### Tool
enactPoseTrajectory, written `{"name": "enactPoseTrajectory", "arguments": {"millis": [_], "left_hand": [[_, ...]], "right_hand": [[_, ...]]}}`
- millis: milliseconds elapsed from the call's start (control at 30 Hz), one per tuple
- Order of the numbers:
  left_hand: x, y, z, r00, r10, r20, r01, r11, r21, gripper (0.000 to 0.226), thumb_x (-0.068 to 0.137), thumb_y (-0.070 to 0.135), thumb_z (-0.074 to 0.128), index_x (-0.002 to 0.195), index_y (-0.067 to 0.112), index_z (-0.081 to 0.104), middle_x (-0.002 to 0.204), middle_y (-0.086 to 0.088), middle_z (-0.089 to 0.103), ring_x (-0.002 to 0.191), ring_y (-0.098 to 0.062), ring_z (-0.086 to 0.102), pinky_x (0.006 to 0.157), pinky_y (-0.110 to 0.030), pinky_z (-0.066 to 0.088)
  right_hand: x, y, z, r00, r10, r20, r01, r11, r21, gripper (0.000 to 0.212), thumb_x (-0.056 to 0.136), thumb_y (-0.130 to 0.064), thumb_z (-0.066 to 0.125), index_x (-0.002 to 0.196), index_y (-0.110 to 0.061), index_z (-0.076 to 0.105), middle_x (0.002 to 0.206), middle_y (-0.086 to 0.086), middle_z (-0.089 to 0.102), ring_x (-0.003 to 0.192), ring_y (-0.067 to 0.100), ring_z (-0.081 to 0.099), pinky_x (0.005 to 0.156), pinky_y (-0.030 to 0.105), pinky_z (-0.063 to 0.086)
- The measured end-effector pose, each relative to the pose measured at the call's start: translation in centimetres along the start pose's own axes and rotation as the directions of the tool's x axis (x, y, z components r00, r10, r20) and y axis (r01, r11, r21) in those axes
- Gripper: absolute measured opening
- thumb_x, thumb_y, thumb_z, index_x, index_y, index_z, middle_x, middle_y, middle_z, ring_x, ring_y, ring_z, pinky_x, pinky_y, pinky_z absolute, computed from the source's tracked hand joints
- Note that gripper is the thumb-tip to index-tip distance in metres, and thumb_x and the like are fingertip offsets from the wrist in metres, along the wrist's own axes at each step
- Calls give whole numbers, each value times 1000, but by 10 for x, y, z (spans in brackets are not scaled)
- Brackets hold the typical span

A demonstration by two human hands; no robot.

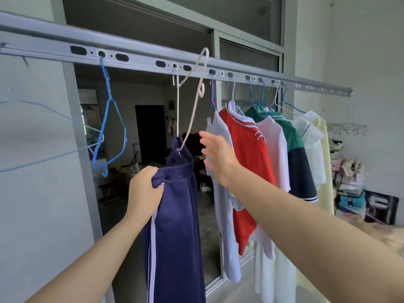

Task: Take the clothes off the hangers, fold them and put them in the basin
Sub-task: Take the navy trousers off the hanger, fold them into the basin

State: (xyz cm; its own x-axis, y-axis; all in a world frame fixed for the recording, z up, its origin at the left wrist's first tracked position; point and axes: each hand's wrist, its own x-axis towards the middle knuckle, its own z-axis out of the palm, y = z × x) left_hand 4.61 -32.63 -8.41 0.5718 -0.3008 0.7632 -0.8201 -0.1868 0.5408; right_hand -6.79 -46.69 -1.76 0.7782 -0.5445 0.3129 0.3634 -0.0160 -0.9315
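While the navy trousers hang from the white hanger near the middle of the rail, their waistband is gripped by the left hand; the right hand is spread wide, holding nothing. If tugged, cloth could be snagged on the bent wire.
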Motion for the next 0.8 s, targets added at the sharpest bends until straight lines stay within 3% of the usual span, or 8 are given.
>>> {"name": "enactPoseTrajectory", "arguments": {"millis": [133,233,333,400,500,600,700,800], "left_hand": [[-3,2,18,999,-31,41,36,994,-108,13,79,-6,61,81,6,64,72,-1,61,64,-11,52,59,-13,40],[-6,8,32,992,-72,99,86,985,-149,14,80,1,65,92,8,66,83,-6,65,76,-22,59,70,-33,49],[-14,17,36,988,29,149,-1,984,-181,25,76,-7,64,74,16,52,70,-1,54,64,-14,48,60,-24,39],[-21,21,34,985,69,159,-34,976,-213,29,75,-8,65,77,17,49,73,-2,54,66,-14,49,61,-19,38],[-26,23,32,989,59,138,-24,970,-243,26,76,-6,66,88,12,52,84,1,59,79,-10,55,70,-12,42],[-25,24,35,955,-66,289,137,962,-234,21,77,-9,61,86,10,56,84,-8,62,78,-17,57,73,-24,44],[-24,34,31,807,-261,530,515,751,-413,34,59,-10,51,86,6,63,83,-17,58,80,-26,54,73,-34,39],[-21,38,20,684,-267,679,676,581,-453,40,61,-13,40,82,9,65,79,-12,57,65,-21,55,56,-24,39]], "right_hand": [[-9,22,-10,991,20,132,32,922,-386,49,88,0,47,131,-22,54,110,-10,55,99,9,53,79,14,43],[-9,46,-19,970,-12,243,157,795,-586,61,80,18,46,131,-16,50,93,-15,50,65,5,48,60,13,41],[-8,57,-34,969,-87,230,229,658,-717,40,80,16,49,103,-16,53,80,-18,48,58,-5,49,60,9,36],[-10,57,-41,970,-116,212,238,613,-753,31,80,12,53,82,-19,51,70,-17,49,54,-8,49,58,8,37],[-13,61,-45,967,-145,208,252,655,-713,41,77,14,44,68,-25,49,68,-10,54,59,2,50,67,27,48],[-10,68,-48,975,-114,191,213,725,-655,42,74,13,37,63,-24,52,67,-2,56,63,15,50,68,39,49],[-4,68,-49,992,-45,116,104,815,-571,29,77,-3,42,60,-24,54,64,-8,55,68,14,49,74,34,43],[2,54,-38,993,-66,97,104,877,-469,11,85,-23,53,77,-28,57,88,-12,60,88,11,55,84,30,44]]}}
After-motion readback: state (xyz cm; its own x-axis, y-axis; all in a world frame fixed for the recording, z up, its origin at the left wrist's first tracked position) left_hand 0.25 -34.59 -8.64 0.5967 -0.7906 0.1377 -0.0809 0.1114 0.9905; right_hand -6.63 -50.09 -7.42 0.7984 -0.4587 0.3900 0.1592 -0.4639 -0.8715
